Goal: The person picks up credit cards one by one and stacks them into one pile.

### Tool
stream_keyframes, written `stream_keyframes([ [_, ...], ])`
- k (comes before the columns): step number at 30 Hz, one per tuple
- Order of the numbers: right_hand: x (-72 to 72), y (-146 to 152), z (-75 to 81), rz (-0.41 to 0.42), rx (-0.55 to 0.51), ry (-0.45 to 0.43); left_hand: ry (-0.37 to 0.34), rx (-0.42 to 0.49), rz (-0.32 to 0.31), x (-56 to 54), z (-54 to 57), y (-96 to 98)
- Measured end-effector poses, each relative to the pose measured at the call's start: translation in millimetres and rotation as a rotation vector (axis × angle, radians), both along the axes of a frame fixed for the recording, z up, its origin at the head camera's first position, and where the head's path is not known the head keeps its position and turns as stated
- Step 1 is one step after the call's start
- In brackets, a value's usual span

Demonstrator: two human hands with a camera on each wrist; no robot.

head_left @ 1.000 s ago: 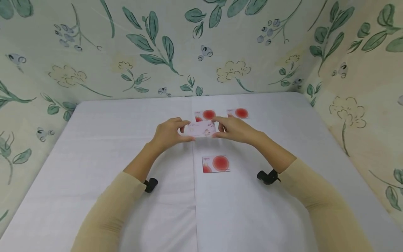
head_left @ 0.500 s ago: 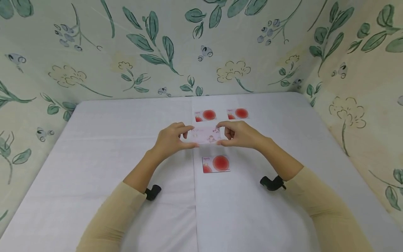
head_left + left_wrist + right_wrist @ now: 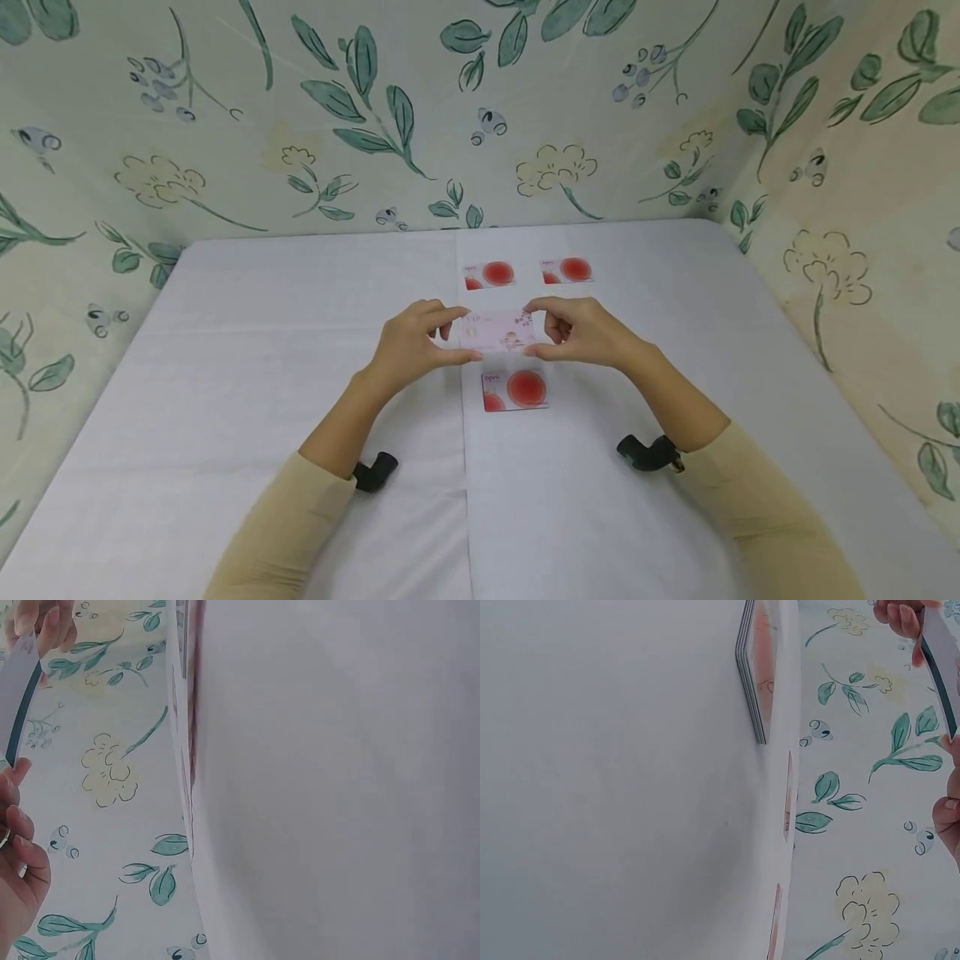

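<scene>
My left hand point(image 3: 416, 335) and right hand point(image 3: 588, 329) pinch a pink VIP card point(image 3: 491, 332) by its opposite short ends, thumbs below and index fingers above. Flower prints mark its right side. Held up off the white cloth, the card shows a dark stripe along its back in the left wrist view, where the left fingers point(image 3: 26, 855) grip its lower end. Just in front of it on the cloth lies a stack of red-and-white cards point(image 3: 515, 391); its layered edge point(image 3: 751, 682) shows in the right wrist view.
Toward the back of the white-covered table point(image 3: 315, 292) lie two more red-circle cards, a left one point(image 3: 490, 275) and a right one point(image 3: 567, 270), side by side with a gap. Leaf-patterned cloth point(image 3: 420, 100) hangs behind and at the sides.
Both hands have drawn the pink card toward the person and slightly right, so it no longer overlaps the back left card and now sits close above the stack. The other cards have not moved.
</scene>
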State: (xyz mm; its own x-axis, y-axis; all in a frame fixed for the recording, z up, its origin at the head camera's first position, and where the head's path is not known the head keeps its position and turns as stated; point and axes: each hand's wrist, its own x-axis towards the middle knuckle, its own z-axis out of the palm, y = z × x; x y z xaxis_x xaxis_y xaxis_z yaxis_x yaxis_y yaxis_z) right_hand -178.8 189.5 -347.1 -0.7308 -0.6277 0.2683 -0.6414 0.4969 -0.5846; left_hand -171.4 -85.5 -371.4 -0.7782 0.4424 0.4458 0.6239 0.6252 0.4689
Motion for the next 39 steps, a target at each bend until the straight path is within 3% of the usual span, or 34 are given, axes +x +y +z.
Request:
stream_keyframes([
  [7, 9.6, 6, -1.8, -0.018, -0.023, 0.028, 0.032, 0.055, -0.015, 8.7, -0.5, 6.1],
  [16, 19.6, 13, -3.0, -0.049, -0.044, -0.026, 0.037, 0.057, -0.016, 17.4, -2.7, 14.4],
  [32, 29.7, 18, -16.0, -0.029, -0.038, -0.115, 0.063, 0.019, -0.031, 28.5, -19.6, 16.7],
  [39, 28.0, 18, -18.0, -0.030, -0.014, -0.139, 0.083, 0.000, -0.038, 27.7, -25.6, 16.7],
])
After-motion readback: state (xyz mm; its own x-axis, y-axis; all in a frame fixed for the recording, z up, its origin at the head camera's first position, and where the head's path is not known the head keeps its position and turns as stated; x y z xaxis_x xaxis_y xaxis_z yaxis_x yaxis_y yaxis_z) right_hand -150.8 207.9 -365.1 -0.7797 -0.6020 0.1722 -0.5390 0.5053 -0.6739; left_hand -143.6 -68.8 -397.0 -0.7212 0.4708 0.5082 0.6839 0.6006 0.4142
